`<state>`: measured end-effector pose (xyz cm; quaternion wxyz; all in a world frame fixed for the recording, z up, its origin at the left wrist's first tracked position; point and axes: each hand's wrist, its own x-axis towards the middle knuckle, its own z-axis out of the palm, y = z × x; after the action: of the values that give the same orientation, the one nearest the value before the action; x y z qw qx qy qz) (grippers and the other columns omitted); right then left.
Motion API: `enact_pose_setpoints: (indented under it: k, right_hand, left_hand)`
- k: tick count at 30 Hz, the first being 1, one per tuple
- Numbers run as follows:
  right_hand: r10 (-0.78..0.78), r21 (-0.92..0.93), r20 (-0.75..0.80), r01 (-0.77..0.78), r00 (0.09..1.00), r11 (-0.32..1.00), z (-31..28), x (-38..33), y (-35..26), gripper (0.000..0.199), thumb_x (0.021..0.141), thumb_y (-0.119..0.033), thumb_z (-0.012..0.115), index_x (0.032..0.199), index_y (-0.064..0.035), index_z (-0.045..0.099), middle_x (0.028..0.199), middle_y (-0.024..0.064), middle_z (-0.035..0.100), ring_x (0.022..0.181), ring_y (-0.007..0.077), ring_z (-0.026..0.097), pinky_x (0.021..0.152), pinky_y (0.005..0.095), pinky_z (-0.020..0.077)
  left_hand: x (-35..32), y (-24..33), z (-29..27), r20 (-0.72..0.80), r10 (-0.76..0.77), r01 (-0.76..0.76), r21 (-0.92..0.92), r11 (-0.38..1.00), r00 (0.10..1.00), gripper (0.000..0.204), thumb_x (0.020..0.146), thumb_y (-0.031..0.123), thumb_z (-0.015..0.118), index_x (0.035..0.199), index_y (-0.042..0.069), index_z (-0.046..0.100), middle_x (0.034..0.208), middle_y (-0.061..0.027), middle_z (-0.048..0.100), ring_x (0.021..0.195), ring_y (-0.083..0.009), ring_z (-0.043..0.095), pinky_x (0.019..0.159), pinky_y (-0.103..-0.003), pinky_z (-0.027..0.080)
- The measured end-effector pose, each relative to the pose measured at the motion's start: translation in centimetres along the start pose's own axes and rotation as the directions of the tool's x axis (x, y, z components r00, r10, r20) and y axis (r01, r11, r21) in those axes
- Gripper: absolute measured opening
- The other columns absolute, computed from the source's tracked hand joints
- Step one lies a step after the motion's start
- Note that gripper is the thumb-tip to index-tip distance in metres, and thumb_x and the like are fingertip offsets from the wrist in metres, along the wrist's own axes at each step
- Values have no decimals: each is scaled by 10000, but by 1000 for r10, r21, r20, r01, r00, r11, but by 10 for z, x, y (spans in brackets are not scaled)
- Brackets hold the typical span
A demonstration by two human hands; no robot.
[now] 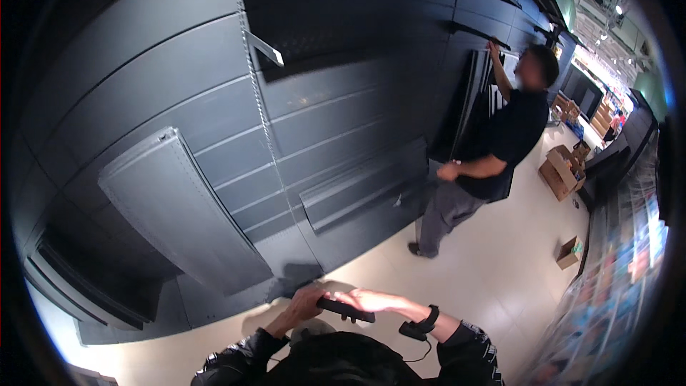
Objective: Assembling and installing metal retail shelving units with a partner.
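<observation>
Low in front of my body, both hands are on a black shelf bracket (348, 310), a short dark bar with small tabs along its lower edge. My left hand (306, 302) is closed about its left end. My right hand (363, 299) lies over its upper side, fingers gripping toward the left end. The fingertips of the two hands nearly meet, and the undersides of the grips are hidden. A dark band and a small black device (413, 329) with a cable are on my right wrist.
Ahead stands a dark grey slatted shelving wall (214, 129) with a slotted upright (259, 100) and a protruding bracket (264, 48). Grey shelf panels (182, 204) lean against it. To the right a person (500, 136) reaches to another bracket (480, 33). Cardboard boxes (561, 171) sit on the floor.
</observation>
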<state>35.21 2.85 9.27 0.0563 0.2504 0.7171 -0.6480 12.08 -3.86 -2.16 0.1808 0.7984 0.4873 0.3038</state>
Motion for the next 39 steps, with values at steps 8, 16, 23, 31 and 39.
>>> enact_pose_setpoints:
  k: [8,16,23,31,39]
  right_hand:
    - [-299,371,-489,505,820,779,-169,85,-226,541,1018,-505,313,1112,-40,574,964,82,661,859,183,662,738,303,551]
    - [-188,214,-640,409,745,887,-262,124,-394,469,951,-439,557,1074,6,634,1080,212,671,890,265,687,769,348,570]
    - [-59,77,-614,134,787,988,-278,159,-440,243,942,-230,584,1018,-5,636,838,51,634,503,54,510,399,166,381]
    - [-144,-7,-554,169,820,986,-275,173,-405,331,982,-311,543,1079,4,582,572,-80,349,386,22,264,315,216,218]
    - [-116,57,-610,189,784,980,-271,155,-367,268,987,-306,534,990,-59,638,565,-58,421,412,42,323,378,228,248]
  left_hand:
    - [-27,-117,-107,-96,-519,434,-433,790,849,310,948,214,528,731,-2,573,555,-143,544,508,-268,570,501,-378,398]
    - [-44,-179,-158,-5,-684,463,-733,499,729,416,951,318,586,704,-16,574,678,-26,574,659,-119,494,624,-312,410]
    - [-6,-203,-188,25,-586,449,-669,592,810,399,988,309,524,724,20,595,638,-18,516,636,-117,460,615,-297,382]
    - [49,-205,-201,26,-549,413,-688,597,836,340,994,236,499,748,17,584,674,4,494,650,-100,441,639,-299,377]
    - [103,-215,-182,0,-526,348,-749,563,851,357,1000,271,489,760,36,608,644,14,543,612,-82,438,593,-279,374]
